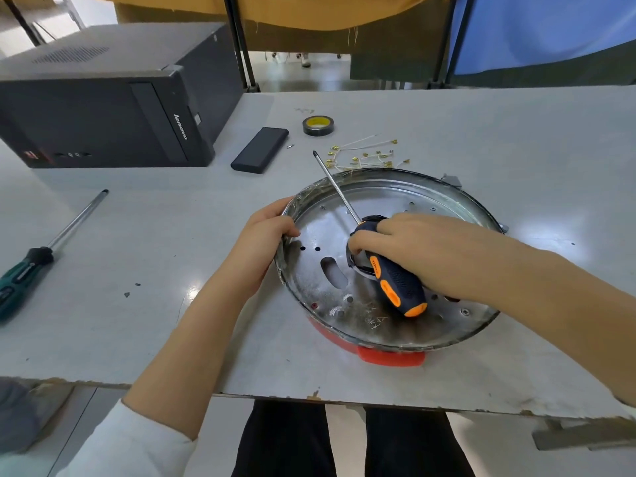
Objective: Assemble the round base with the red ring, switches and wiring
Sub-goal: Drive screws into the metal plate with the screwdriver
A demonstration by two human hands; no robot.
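**Hands on the round base, screwdriver pointing away**

Nearest me, my left hand [266, 223] grips the round base [389, 259] at its left rim. The red ring [390, 356] shows beneath it. My right hand [423, 249] curls around a screwdriver [375, 249] over the base's centre, shaft angled up-left, away from me. Beyond the base, loose wiring [364, 156] lies on the grey table [137, 270].

Bright, even light falls from overhead. A white glare spot sits on the grey table [192, 290] at centre left, and the metal pan [395, 325] shines in patches. Shadows are soft and short. Wide-angle bending curves the frame's edges; the corners look slightly soft.
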